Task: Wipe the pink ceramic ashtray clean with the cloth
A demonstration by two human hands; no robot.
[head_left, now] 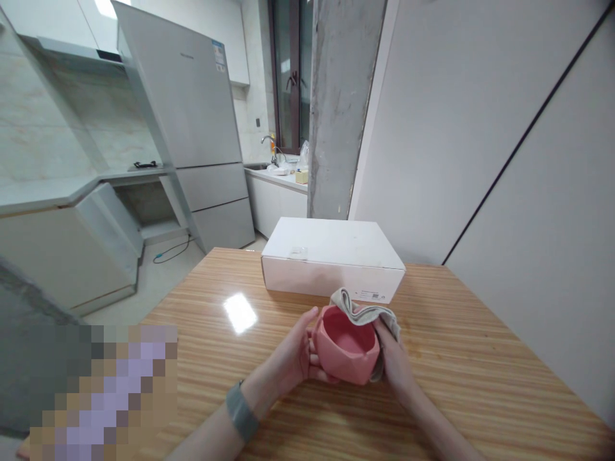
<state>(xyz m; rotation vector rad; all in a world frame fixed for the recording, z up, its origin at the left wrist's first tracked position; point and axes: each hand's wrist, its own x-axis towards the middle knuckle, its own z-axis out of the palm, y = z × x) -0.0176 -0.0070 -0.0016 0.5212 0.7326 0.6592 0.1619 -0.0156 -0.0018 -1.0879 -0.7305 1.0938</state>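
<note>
A pink faceted cup (pixel 346 349) with a handle is held just above the wooden table (pixel 480 378). My left hand (pixel 294 358) is closed around the cup's left side at the handle. My right hand (pixel 394 362) presses a grey cloth (pixel 365 314) against the cup's right rim, the cloth draped over the edge and down the outside. The cup's inside looks empty.
A closed white cardboard box (pixel 331 256) lies on the table just beyond the cup. A concrete pillar (pixel 341 109) and white wall panels stand behind. A grey fridge (pixel 202 128) and kitchen counters are at the left. A blurred patch covers the lower left.
</note>
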